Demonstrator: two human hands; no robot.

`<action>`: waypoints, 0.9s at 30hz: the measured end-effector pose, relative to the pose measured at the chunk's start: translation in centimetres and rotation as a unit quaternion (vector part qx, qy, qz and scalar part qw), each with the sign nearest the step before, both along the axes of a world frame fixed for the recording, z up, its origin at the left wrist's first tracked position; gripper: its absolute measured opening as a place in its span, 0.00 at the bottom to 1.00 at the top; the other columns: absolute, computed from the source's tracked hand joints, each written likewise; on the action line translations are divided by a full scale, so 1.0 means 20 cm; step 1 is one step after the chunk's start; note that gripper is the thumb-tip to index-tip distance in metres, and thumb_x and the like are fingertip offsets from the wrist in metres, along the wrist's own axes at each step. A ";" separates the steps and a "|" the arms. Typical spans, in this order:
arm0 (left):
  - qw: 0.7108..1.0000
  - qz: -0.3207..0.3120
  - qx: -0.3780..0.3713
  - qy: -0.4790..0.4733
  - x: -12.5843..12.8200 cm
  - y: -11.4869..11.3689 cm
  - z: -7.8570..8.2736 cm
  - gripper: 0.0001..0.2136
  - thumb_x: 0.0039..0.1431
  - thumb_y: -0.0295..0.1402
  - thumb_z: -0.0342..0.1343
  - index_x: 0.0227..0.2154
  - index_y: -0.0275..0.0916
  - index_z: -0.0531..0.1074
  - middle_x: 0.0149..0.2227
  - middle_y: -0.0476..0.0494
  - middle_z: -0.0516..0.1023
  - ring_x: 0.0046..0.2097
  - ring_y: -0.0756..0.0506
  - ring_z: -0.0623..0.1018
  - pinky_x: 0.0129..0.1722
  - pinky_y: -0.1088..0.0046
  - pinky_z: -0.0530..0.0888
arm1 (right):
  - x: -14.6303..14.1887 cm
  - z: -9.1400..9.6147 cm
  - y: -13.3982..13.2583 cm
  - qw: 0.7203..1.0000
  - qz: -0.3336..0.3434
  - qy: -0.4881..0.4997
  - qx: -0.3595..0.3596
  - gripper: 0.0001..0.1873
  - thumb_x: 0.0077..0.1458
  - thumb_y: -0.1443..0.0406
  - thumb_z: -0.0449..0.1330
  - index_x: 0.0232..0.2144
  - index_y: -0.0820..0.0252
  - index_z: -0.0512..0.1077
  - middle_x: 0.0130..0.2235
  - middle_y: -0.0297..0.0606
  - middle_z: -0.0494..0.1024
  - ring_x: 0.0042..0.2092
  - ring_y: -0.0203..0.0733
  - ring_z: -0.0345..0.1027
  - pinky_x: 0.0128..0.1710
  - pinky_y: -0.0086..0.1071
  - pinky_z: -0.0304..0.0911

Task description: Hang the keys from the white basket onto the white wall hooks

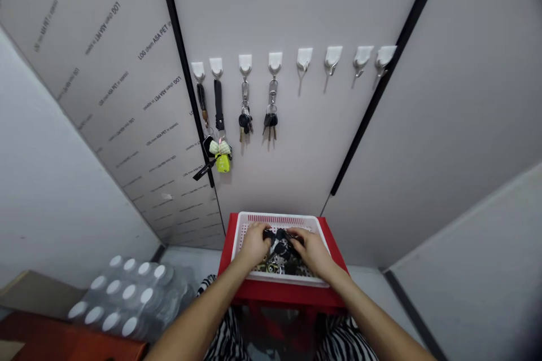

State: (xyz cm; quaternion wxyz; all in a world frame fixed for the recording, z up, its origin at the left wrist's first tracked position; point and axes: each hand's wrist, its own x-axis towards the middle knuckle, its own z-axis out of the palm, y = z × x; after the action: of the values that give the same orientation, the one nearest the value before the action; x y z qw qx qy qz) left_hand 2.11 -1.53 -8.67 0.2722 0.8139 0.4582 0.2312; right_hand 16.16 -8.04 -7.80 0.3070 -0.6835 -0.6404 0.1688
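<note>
A white perforated basket [275,219] sits on a red stool [283,293] against the wall. Both hands are inside it, over a pile of dark keys and key rings [280,256]. My left hand [255,242] and my right hand [311,248] both have their fingers curled on a black key bunch [280,235] between them. On the wall above runs a row of white hooks [275,61]. Key sets hang on the left ones; one has a yellow-green tag [222,158]. The right hooks [359,56] are bare.
A shrink-wrapped pack of white-capped bottles [122,299] lies on the floor at the left, next to a brown box [25,293] and a red-brown surface [63,341]. Black vertical strips divide the wall panels. Zebra-patterned trousers [228,333] show below the stool.
</note>
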 end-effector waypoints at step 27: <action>0.870 -0.052 -0.267 -0.412 0.00 0.00 0.08 0.07 0.39 0.25 0.48 0.26 0.34 0.61 0.19 0.54 0.60 0.21 0.57 0.60 0.21 0.82 0.58 | -0.03 0.16 0.01 0.996 0.033 0.070 0.033 0.14 0.42 0.65 0.48 0.34 0.62 0.66 0.34 0.39 0.71 0.34 0.36 0.63 0.35 0.30 0.57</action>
State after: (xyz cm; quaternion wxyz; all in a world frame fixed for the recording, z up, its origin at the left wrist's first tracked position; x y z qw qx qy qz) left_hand 2.03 -1.58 -7.07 0.6551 0.5637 0.3055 0.3997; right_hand 15.64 -7.93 -4.59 0.3678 -0.6377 -0.6449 0.2052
